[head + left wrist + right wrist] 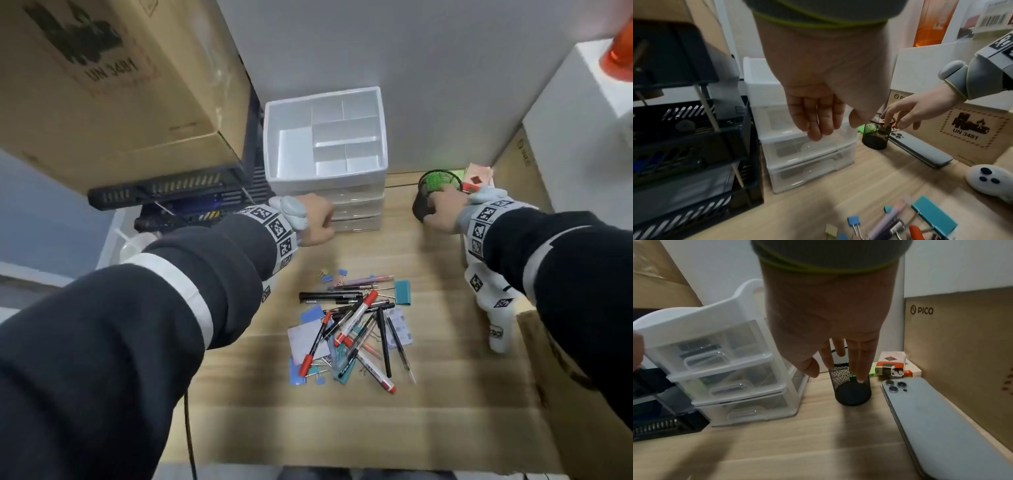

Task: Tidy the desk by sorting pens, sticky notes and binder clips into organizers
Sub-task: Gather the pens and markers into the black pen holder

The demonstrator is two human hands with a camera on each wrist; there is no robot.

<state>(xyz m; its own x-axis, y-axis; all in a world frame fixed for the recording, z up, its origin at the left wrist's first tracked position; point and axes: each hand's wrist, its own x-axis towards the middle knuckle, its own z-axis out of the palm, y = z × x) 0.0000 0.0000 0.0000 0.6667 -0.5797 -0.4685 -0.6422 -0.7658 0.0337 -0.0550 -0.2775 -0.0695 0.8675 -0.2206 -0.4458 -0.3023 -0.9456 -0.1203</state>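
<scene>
The right hand [442, 214] grips the black mesh pen cup [852, 386], which is tipped over, with its fingers [860, 369] curled on the rim. The left hand [818, 104] reaches to the white drawer organizer [325, 137], fingers straight and close together, holding nothing. The pens, clips and sticky notes [352, 329] lie in 1 pile on the surface [445, 394], well apart from both. I think the cup should stand up straight first, near the pile.
</scene>
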